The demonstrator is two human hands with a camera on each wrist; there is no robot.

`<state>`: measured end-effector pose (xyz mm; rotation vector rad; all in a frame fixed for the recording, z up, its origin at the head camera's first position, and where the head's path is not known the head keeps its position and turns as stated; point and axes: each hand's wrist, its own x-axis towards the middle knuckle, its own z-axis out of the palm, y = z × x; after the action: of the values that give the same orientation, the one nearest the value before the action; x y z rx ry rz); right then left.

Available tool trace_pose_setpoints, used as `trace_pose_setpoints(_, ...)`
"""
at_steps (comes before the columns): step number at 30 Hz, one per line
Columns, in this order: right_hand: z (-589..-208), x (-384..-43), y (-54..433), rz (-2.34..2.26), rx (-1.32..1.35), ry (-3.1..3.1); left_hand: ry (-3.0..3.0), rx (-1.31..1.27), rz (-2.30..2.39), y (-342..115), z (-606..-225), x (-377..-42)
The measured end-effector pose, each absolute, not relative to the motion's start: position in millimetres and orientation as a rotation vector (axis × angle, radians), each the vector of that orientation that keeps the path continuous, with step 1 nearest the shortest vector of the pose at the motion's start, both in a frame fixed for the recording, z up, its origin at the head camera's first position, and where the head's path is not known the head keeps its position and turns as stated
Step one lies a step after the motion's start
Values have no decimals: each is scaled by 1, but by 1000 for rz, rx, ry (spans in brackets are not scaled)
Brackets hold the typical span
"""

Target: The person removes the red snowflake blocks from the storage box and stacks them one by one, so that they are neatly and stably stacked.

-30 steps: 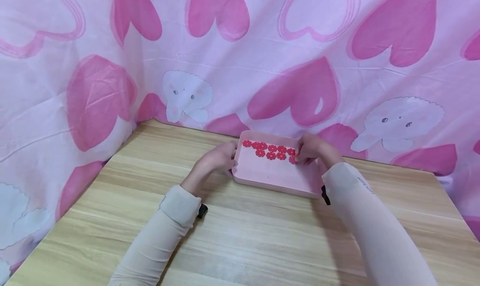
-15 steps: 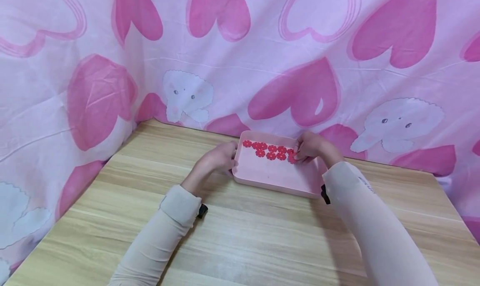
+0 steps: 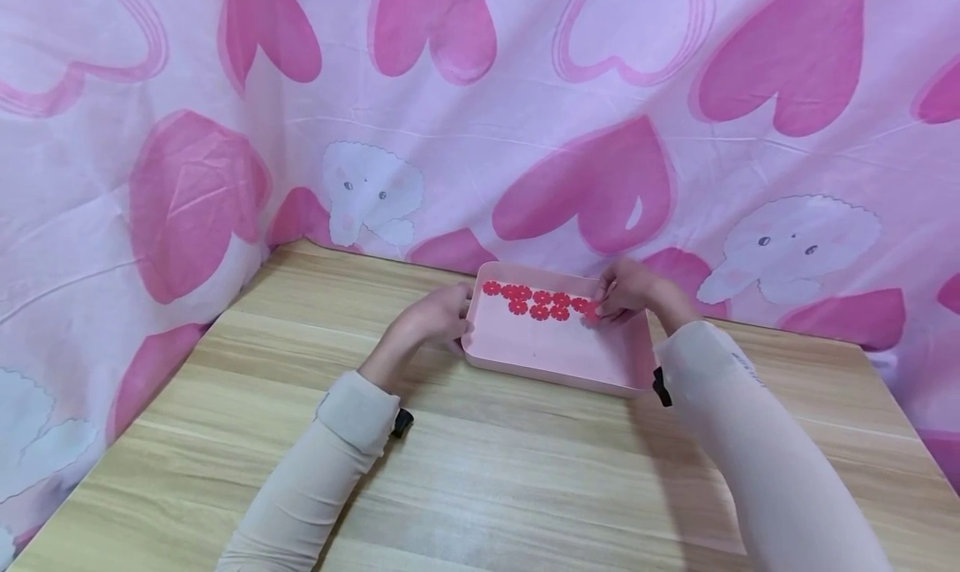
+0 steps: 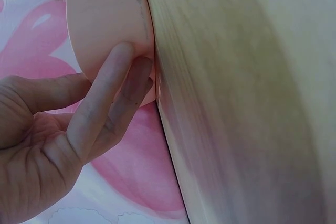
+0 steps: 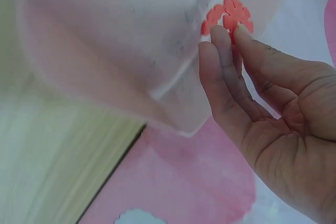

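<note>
A shallow pink tray (image 3: 555,347) lies on the wooden table with several red flower-shaped discs (image 3: 540,312) in two uneven rows along its far side. My left hand (image 3: 438,315) grips the tray's left end; in the left wrist view its fingers (image 4: 118,59) press the outer wall while the thumb reaches over the rim. Over the tray's far right part, my right hand (image 3: 628,291) pinches a red flower-shaped disc (image 3: 592,313) between thumb and fingertips. The right wrist view shows notched discs (image 5: 237,14) right at those fingertips, partly overlapping one another.
The wooden table (image 3: 465,480) extends in front of the tray and to both sides. A pink curtain (image 3: 450,188) with hearts and white animal faces hangs right behind the tray and along the left.
My right hand has shifted slightly to the right with the pinched disc, which now sits a little further from the neighbouring discs. The left hand keeps its hold on the tray.
</note>
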<state>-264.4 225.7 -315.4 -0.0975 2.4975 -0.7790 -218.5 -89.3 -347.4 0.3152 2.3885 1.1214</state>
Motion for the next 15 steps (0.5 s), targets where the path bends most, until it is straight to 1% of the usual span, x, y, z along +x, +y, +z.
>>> trace_pose_setpoints(15, -292, -256, 274, -776, -26, 2509, 2341, 319, 1185, -97, -350, -219)
